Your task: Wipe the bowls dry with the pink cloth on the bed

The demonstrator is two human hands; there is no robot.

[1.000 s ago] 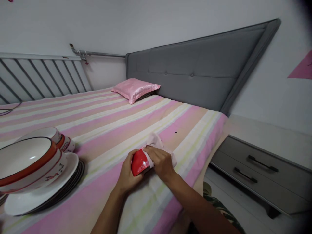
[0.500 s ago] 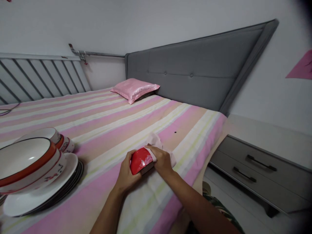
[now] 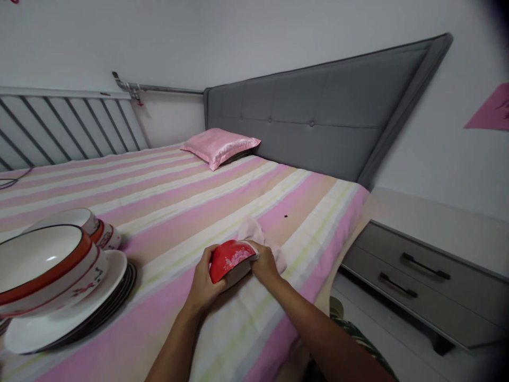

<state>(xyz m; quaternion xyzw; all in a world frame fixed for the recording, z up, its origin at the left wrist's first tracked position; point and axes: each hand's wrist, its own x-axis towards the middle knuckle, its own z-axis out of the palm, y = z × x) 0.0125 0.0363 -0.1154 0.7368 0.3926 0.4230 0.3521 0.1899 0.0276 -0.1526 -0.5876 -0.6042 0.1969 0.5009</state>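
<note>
A small red bowl point(image 3: 230, 257) with a pink flower print is tilted on its side above the bed, its pale inside facing down toward me. My left hand point(image 3: 204, 281) is closed round its left side, thumb at the near rim. At the right rim my right hand point(image 3: 265, 263) pinches a pale pink cloth point(image 3: 251, 229) against the bowl. Loose folds of the cloth spread behind and right of that hand. Some of the right fingers are hidden by the bowl and cloth.
Left of my hands, large white bowls point(image 3: 55, 281) with red bands stand on a stack of plates point(image 3: 115, 265). They rest on a striped bedsheet point(image 3: 167, 233). A pink pillow point(image 3: 220, 144) lies by the grey headboard point(image 3: 302, 106). A grey drawer cabinet point(image 3: 421, 270) stands at right.
The red bowl has turned in my hands, so more of its flower print and inner side shows. My right hand and the cloth have shifted slightly along its rim.
</note>
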